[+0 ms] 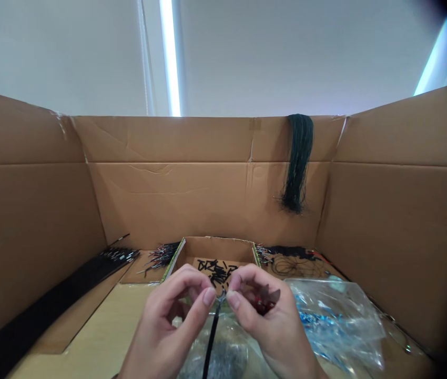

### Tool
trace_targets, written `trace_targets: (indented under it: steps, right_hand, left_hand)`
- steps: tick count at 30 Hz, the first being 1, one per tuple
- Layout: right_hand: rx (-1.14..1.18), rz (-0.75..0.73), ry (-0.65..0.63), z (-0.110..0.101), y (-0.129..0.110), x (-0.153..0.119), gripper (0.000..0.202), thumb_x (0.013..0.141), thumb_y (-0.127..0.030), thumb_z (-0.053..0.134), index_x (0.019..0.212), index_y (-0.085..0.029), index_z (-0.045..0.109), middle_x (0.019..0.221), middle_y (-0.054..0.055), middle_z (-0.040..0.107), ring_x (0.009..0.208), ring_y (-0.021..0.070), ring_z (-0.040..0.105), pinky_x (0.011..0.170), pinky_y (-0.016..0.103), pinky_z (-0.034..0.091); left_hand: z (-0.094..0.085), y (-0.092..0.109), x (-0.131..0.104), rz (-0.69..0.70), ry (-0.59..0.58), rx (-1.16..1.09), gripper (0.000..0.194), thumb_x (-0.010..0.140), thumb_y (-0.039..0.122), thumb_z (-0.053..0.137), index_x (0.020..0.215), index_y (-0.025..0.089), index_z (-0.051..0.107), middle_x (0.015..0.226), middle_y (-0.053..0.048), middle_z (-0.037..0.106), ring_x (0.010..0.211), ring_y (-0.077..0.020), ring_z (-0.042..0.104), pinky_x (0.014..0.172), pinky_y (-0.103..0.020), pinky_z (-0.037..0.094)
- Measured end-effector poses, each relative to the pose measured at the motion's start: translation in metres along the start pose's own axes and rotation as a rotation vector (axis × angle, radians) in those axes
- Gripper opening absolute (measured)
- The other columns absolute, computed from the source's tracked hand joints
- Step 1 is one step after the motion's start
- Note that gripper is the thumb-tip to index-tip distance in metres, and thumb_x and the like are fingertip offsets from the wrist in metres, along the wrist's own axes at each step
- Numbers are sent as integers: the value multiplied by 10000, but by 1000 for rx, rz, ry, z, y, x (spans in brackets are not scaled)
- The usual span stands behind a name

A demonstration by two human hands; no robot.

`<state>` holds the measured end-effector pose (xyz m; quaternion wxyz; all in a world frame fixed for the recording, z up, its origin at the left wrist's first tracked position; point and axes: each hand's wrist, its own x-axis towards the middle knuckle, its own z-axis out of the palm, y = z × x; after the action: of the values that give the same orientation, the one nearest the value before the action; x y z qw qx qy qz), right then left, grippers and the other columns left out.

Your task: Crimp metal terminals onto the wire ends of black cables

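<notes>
A narrow black cord (211,342) runs up from the bottom edge to a small, pale, shiny end between my fingertips. My left hand (176,310) is closed in a pinch of thumb and forefinger at that end, on its left side. From the right, my right hand (265,316) pinches at the same end with thumb and forefinger. Its curled fingers also keep a pair of small red-handled snips (262,304) in the palm, dark blades pointing right. What exactly lies between the fingertips is too small to make out.
Behind my hands, an open cardboard box (219,245) holds short black pieces (217,271). Long black cords (61,297) lie left. Clear plastic bags with blue bits (322,318) lie right. Dark green strands (299,163) hang over the cardboard wall (192,195).
</notes>
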<state>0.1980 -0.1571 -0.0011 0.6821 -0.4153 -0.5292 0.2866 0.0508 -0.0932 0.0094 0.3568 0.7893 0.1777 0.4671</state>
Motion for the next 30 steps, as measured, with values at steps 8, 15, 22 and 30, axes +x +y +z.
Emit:
trace_targets:
  steps: [8,15,22,30]
  right_hand:
    - [46,-71,4,1,5,2,116,820,-244,642,778,-166,568,578,-52,409,502,68,310,456,175,263]
    - [-33,-3,-59,-2,5,-1,254,829,-376,694,992,-189,639,718,-11,498,557,89,387,489,209,290]
    - [-205,-97,7,0,5,-5,210,908,-350,579,798,-175,615,610,-22,429,523,100,363,470,230,254]
    - [-358,-265,33,-5,5,-4,225,936,-277,563,746,-168,615,644,-4,511,574,110,435,524,249,316]
  left_hand:
    - [3,-7,-3,-147,1,-113,272,964,429,555,876,178,611,804,-14,590,433,-28,340,354,-150,281]
    - [5,-4,1,-88,24,-84,253,958,394,569,844,175,628,806,-25,589,484,-52,384,406,-161,331]
    - [7,-3,0,2,19,-25,231,972,355,549,829,187,618,764,-20,556,637,-104,524,529,-161,441]
    - [3,-5,3,-112,-59,-79,255,956,447,558,933,202,626,876,-51,616,748,-130,576,512,-159,410]
